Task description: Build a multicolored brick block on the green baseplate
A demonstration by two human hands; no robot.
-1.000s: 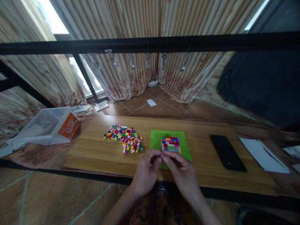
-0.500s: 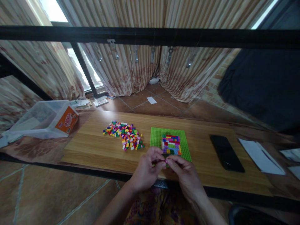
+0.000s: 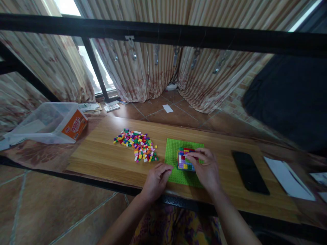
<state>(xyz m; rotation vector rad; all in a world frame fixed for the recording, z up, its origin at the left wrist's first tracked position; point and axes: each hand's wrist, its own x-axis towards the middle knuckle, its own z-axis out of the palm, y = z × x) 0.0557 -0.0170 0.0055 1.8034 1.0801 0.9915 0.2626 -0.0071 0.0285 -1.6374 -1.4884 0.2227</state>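
Observation:
My right hand reaches over a block of multicoloured toy bricks on a green studded baseplate. Its thumb and fingertips are pinched at the top of the block, on a small pinkish toy brick mostly hidden by the fingers. That hand also covers the block's right side. My left hand rests by the baseplate's near left corner, thumb and fingers closed together. Whether anything is between them cannot be made out. Left of the baseplate lies a loose pile of small coloured bricks.
A wooden board carries the bricks. To the right lie a black phone and white paper. At the far left stands a clear plastic bin with an orange label. A dark metal bar crosses in front of the curtains.
My hands have parted. The right one has moved forward onto the brick block with the small pinkish brick, while the left drew back to the left. The view has shifted slightly.

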